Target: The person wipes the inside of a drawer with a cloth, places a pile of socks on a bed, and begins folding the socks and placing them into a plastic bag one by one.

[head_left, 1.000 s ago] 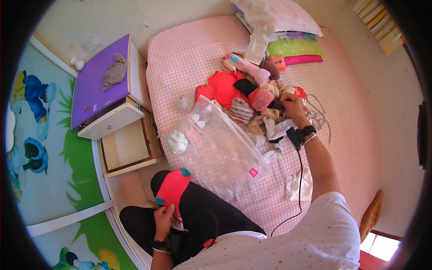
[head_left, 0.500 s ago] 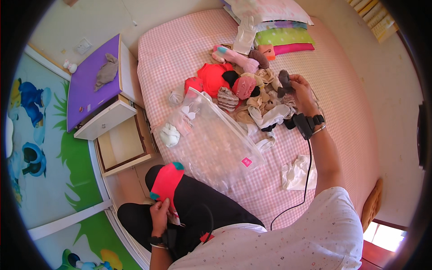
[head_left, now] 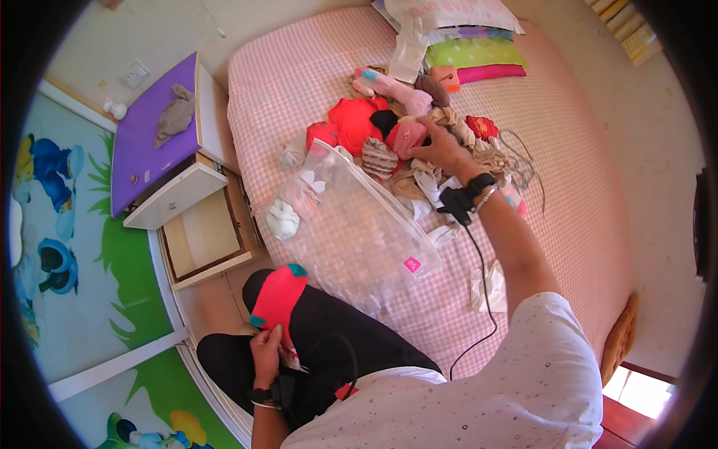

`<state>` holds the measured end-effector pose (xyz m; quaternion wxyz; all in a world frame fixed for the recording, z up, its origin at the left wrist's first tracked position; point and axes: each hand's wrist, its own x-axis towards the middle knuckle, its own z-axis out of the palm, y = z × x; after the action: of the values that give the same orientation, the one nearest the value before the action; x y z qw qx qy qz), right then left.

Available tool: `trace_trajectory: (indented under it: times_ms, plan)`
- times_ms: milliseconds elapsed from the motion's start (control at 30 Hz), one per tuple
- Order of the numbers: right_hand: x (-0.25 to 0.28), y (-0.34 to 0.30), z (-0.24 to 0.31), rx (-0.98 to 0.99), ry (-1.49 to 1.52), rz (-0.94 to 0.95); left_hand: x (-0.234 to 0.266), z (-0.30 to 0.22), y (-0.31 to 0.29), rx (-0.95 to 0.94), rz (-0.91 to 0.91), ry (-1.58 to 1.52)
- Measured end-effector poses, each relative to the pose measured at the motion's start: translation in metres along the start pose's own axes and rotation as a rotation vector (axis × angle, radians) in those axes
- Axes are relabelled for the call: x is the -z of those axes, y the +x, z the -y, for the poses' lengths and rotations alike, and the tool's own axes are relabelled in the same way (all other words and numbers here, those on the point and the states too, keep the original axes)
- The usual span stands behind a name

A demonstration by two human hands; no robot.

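My left hand [head_left: 267,352], low at the left over my lap, pinches a red sock [head_left: 278,295] with teal heel and toe patches. The sock lies flat across my dark-trousered knee. My right hand [head_left: 443,150] reaches into the heap of clothing on the bed. Its thumb and fingers curve round the right side of a pink balled-up sock [head_left: 407,138]. Left of that sock are a black piece [head_left: 384,122], a striped brown-and-white bundle [head_left: 379,159] and a large red bundle [head_left: 353,123]. My right hand and wrist cover part of the heap.
A clear plastic bag [head_left: 359,232] lies between the heap and my knee. White balled socks [head_left: 282,218] sit at its left. Pillows [head_left: 475,54] are stacked at the far end. An open drawer [head_left: 202,236] juts from the purple-topped cabinet [head_left: 149,142]. A black cable [head_left: 490,299] trails from my right wrist.
My right hand has moved left across the heap to the pink balled-up sock. The dark grey piece it held is no longer seen in it. My left hand stays on the red sock.
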<state>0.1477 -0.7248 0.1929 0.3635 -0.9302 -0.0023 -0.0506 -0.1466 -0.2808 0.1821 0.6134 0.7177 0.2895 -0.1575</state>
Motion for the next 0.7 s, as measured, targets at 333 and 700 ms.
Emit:
trace_trajectory:
  times_ms: [333, 700]
  plan:
    - [-0.042, 0.021, 0.064, 0.136, 0.159, 0.111, 0.003, 0.006, 0.001, -0.007, -0.042, 0.04]
    - [0.003, 0.106, 0.001, -0.441, -0.439, -0.18, -0.007, -0.009, -0.003, 0.036, -0.039, -0.03]
